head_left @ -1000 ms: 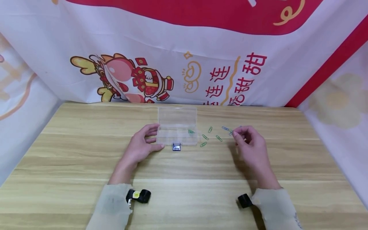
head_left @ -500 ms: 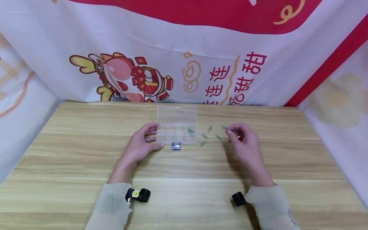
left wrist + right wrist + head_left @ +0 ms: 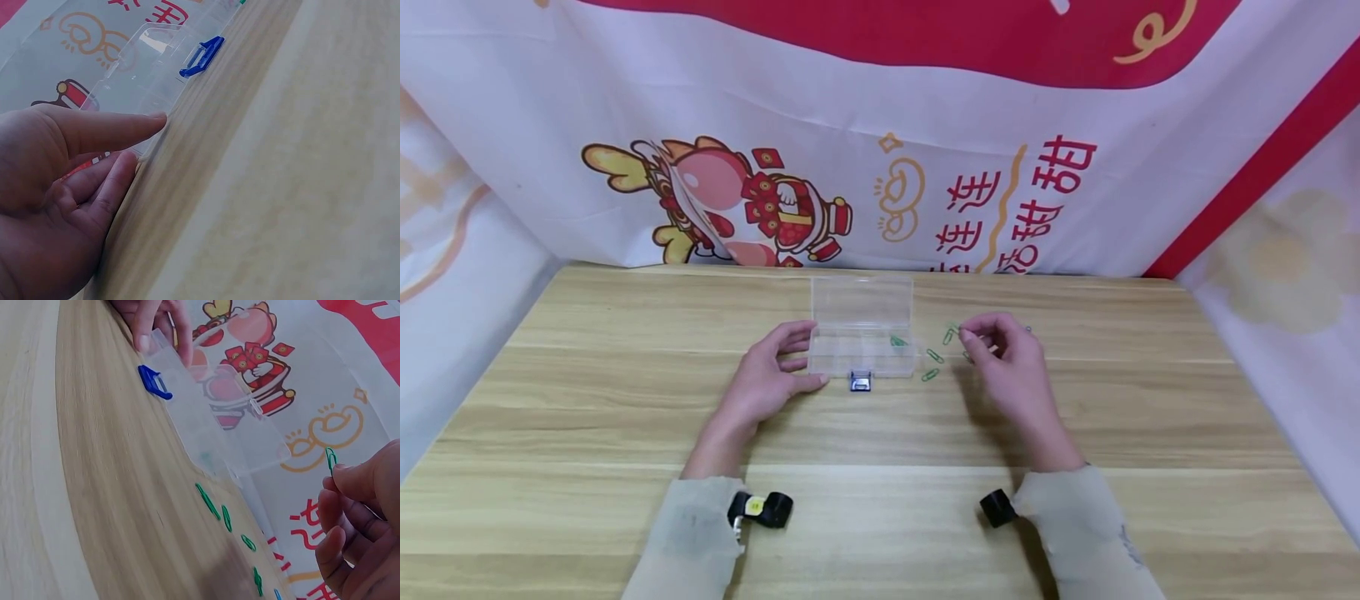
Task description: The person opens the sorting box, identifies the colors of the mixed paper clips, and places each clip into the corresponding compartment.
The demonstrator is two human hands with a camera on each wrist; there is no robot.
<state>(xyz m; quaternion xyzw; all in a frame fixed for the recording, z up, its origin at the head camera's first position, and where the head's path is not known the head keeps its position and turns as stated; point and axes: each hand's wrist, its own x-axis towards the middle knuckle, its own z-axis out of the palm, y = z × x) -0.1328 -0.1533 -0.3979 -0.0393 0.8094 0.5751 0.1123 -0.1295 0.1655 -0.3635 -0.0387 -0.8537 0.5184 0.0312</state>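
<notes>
A clear plastic box (image 3: 835, 368) with inner compartments stands on the table, its transparent lid (image 3: 862, 302) raised at the back. Its blue latch (image 3: 203, 57) hangs at the front. My left hand (image 3: 763, 375) grips the box's left end, thumb at the front corner and fingers along the side. Green paper clips (image 3: 898, 342) lie in the right-hand part of the box. To the right of it, my right hand (image 3: 1011, 362) pinches a green paper clip (image 3: 330, 457) between thumb and forefinger, raised above the table.
Several loose green paper clips (image 3: 207, 501) lie on the wooden table (image 3: 880, 517) between the box and my right hand. A blue paper clip (image 3: 278, 594) shows at the right wrist view's lower edge. A printed white cloth (image 3: 700, 83) rises behind the table.
My right hand has moved left toward the box, carrying the green paper clip away from the blue clip and over the loose green ones. My left hand and the box stay put.
</notes>
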